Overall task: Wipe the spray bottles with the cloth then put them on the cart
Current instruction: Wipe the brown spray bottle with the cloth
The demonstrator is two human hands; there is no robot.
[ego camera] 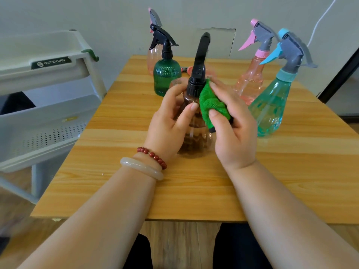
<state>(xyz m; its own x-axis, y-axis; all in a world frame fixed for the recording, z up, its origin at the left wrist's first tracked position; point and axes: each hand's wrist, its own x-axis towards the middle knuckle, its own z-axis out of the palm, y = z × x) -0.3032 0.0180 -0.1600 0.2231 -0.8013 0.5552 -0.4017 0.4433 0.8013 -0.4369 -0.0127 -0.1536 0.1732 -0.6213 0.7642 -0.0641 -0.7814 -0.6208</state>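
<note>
At mid-bench [194,193], near me: brown spray bottle [195,139] upright between both hands. Base is at or just above the wood; I cannot tell which.

Hands:
- Left hand [167,125] has fingers and thumb curled round the bottle's upper body, just under the black collar.
- Right hand [235,134] holds the green cloth [210,105] bunched, thumb on top and fingers behind, pressing it to the bottle's right shoulder.

Handling, judged: thin clear plastic, seemingly empty, so light and slightly squashy. It is smooth, so it could slip under the cloth. Best hold is the ribbed body or the neck below the trigger. The tall trigger head makes it top-heavy, so I should set it down squarely. The cloth is soft and bunches readily.

Count:
- 5 spray bottles: 1 brown (in hand), 1 green bottle [167,76] far centre, 1 far pink bottle [152,57] behind it, 1 right pink bottle [250,82], 1 teal bottle [272,109] far right. The 4 others stand upright.
- 1 cloth.
- 1 cart [48,74], left of the bench; no bottle on it in view.
</note>
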